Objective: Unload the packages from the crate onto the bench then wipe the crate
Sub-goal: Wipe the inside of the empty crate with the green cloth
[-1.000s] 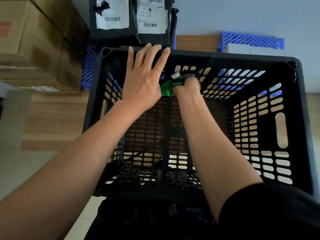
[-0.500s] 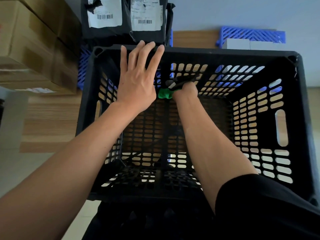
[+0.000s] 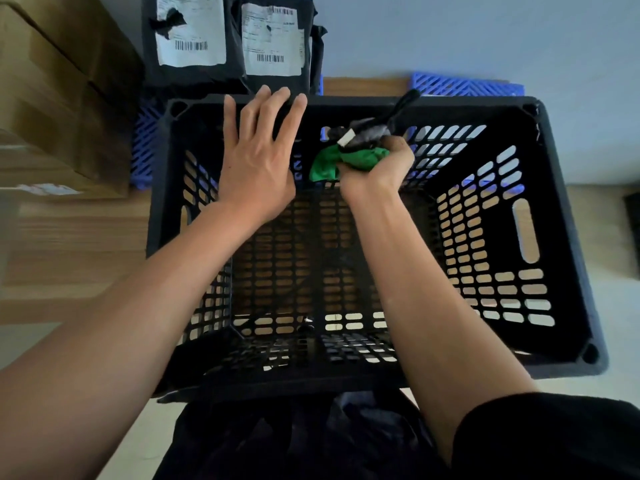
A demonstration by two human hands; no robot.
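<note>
1. Wooden bench (image 3: 79, 237), pale wall (image 3: 485, 36), cardboard boxes (image 3: 62, 98) left.
2. Black crate (image 3: 561, 237) on bench; two black mailer packages (image 3: 228, 39) behind, barcode labels illegible.
3. Left hand (image 3: 258, 157) flat on far wall, fingers straight; right hand (image 3: 375, 168) clutching green cloth (image 3: 341, 162).

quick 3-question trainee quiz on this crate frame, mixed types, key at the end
1. True or false: packages still lie inside the crate.
2. What does the right hand grip? A) green cloth B) tape roll C) scanner
3. Fill in: the left hand lies flat, its fingers on the crate's far ____.

Key: 1 false, the packages stand behind it; 2 A, the cloth; 3 rim.
</note>
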